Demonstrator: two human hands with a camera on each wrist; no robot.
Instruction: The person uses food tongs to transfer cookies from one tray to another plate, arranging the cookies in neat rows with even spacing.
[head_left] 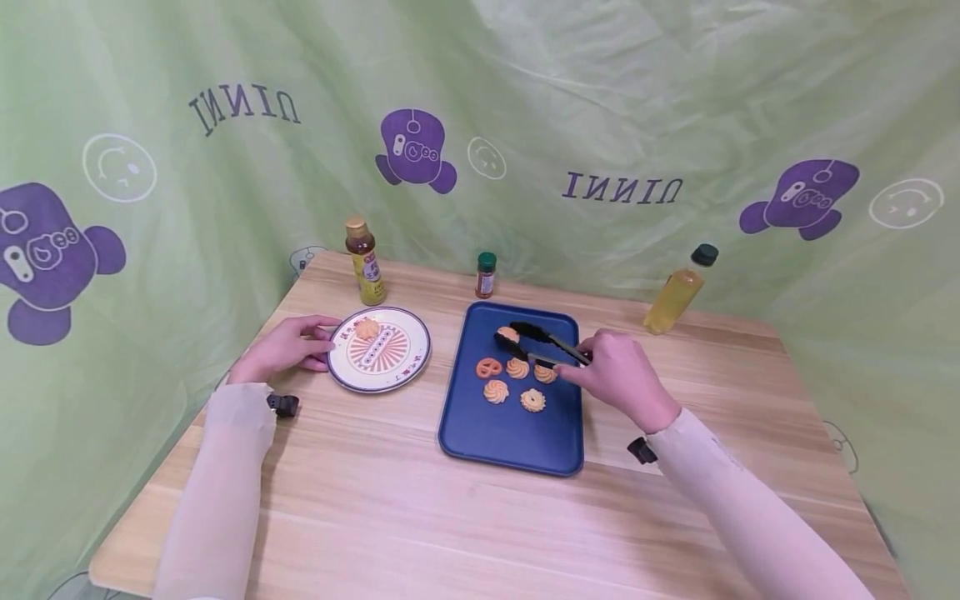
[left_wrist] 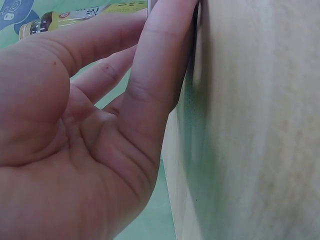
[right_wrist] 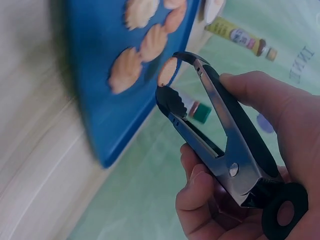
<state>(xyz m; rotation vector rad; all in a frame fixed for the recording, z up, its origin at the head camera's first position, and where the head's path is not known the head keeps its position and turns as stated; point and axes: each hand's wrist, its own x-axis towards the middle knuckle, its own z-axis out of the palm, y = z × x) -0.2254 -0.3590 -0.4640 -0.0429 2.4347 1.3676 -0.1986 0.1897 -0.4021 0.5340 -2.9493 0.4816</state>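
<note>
Head view: a wooden bench (head_left: 360,517) before a green cloth (head_left: 525,75). At left, a person's left hand (head_left: 287,347) holds the near-left rim of a white, red-patterned plate (head_left: 415,343) bearing one swirled cookie (head_left: 367,328). Right of the plate, apart from it, lies a blue tray (head_left: 510,442). The right hand (head_left: 617,377) reaches over its right edge with black-tipped tongs (head_left: 531,332). Their tips stand on either side of a round cookie (head_left: 507,333) near the tray's far end; a pretzel-shaped cookie (head_left: 489,367) and other cookies (head_left: 496,392) lie nearer. Behind stand a yellow-labelled bottle (head_left: 368,271), a green-capped jar (head_left: 486,277) and an oil bottle (head_left: 675,298).

Left wrist view: the fingers seem to pinch the rim, the lowest close to the bench. Little of the plate shows; a light, steady hold should be enough to keep it from sliding.

Right wrist view: the thumb presses one tong handle and curled fingers support the other, pinching the tongs. The round cookie sits between the parted tips; whether both grip it, I cannot tell. A gentle, even squeeze low on its sides would suit, since it could crumble or slip, then a straight lift clear of its neighbours.
</note>
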